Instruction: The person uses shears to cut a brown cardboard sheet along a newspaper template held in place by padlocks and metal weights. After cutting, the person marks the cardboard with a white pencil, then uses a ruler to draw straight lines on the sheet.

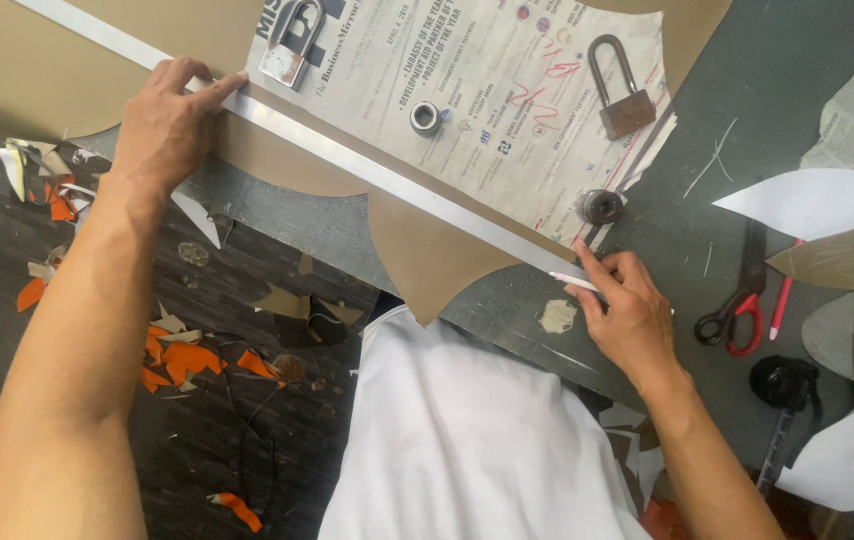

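My left hand [169, 115] presses flat on a long metal ruler [367, 165] that lies diagonally across a tan sheet [417, 250] on the dark table [707, 130]. At the ruler's lower end my right hand [629, 315] pinches a white marking pencil [573, 283], its tip against the ruler's edge. A newspaper pattern [507, 90] lies on the tan sheet, weighted by a silver padlock [292, 45], a brown padlock [622, 95], a metal ring [426, 118] and a round weight [601, 207].
Red-handled scissors [742, 300] and a red pencil [782, 295] lie right of my right hand, near cut pattern pieces [827, 205] and a black object [785, 382]. Orange and white scraps [187, 360] litter the floor at the left. My white shirt [467, 440] fills the lower middle.
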